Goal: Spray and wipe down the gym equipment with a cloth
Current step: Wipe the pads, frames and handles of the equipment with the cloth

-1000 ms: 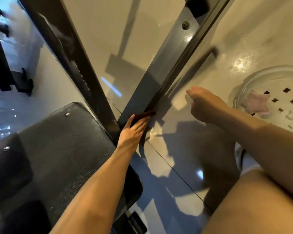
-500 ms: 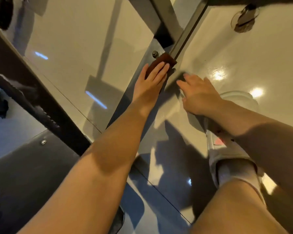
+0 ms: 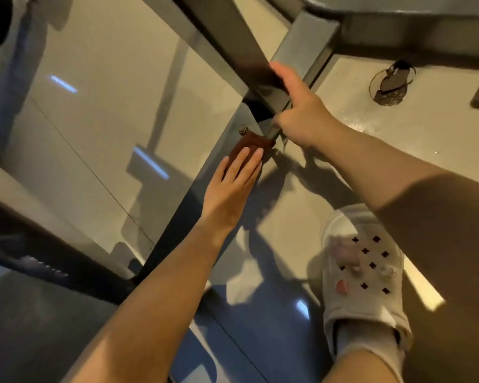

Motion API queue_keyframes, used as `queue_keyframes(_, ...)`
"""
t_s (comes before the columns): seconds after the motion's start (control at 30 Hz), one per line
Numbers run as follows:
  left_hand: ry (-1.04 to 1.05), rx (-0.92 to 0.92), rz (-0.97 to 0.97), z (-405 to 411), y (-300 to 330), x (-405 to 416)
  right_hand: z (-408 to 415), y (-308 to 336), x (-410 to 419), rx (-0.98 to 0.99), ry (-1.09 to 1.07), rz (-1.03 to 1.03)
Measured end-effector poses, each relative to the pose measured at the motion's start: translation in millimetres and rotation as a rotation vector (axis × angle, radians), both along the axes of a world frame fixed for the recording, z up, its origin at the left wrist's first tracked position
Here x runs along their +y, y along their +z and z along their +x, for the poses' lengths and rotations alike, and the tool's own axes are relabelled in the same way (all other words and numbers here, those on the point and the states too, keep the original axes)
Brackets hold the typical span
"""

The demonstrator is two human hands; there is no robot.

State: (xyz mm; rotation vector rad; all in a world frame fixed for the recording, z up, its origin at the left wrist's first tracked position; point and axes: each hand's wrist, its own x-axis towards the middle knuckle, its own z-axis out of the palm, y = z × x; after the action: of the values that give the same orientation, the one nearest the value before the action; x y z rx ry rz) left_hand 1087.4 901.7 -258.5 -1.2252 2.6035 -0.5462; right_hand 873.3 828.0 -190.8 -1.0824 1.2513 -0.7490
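Brown cloth (image 3: pixel 250 146), one; two hands (image 3: pixel 233 186).

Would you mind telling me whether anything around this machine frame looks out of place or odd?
One thing stands out: a dark sandal lies alone on the floor beyond the frame, away from the wiping. Otherwise the left hand presses the brown cloth flat on the bar.
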Motion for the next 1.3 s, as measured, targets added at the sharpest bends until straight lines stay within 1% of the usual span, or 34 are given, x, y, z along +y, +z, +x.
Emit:
queue_keyframes(0.13, 0.02, -0.018, 0.049, -44, 5, -40, -10, -2, -8, -0.024, 0.046, 0.022)
queue_keyframes(0.23, 0.093, 0.045, 0.095, -49, 3, -36, -19, -5, -15, -0.007, 0.096, 0.026)
queue_keyframes(0.33, 0.1, 0.062, 0.113, -34, 4, -25, -25, -4, -20, 0.047, 0.137, 0.027)
queue_keyframes(0.43, 0.096, 0.079, 0.132, -3, 7, 0, -25, 0, -18, 0.114, 0.175, 0.017)
queue_keyframes(0.5, 0.093, 0.07, 0.129, 23, 9, 27, -25, 3, -14, 0.144, 0.183, 0.021)
queue_keyframes(0.57, 0.104, 0.039, 0.173, 43, 13, 49, -26, 7, -10, 0.176, 0.196, 0.025)
queue_keyframes(0.67, 0.081, 0.006, 0.186, 47, 21, 63, -27, 8, 1, 0.206, 0.179, 0.044)
queue_keyframes(0.73, 0.111, 0.07, 0.153, 38, 26, 66, -26, 6, 17, 0.203, 0.146, 0.065)
queue_keyframes(0.83, 0.207, 0.27, 0.139, 12, 42, 76, -25, -3, 52, 0.154, 0.108, 0.164)
queue_keyframes(0.9, 0.18, 0.362, 0.121, -12, 50, 87, -23, 0, 75, 0.093, 0.129, 0.22)
queue_keyframes(1.0, 0.101, 0.318, 0.083, -54, 70, 96, -25, 15, 100, -0.086, 0.149, 0.149)
queue_keyframes(1.07, 0.103, 0.343, 0.119, -79, 89, 102, -30, 36, 107, -0.209, 0.1, 0.078)
queue_keyframes(1.1, 0.148, 0.378, 0.159, -87, 99, 104, -32, 46, 108, -0.23, 0.073, 0.029)
queue_keyframes(1.13, 0.145, 0.408, 0.146, -92, 108, 107, -34, 57, 108, -0.219, 0.055, -0.03)
queue_keyframes(1.2, 0.187, 0.563, 0.081, -102, 122, 116, -35, 81, 108, -0.178, 0.044, -0.151)
queue_keyframes(1.3, 0.361, 0.95, 0.031, -114, 158, 124, -36, 119, 112, -0.152, 0.107, -0.298)
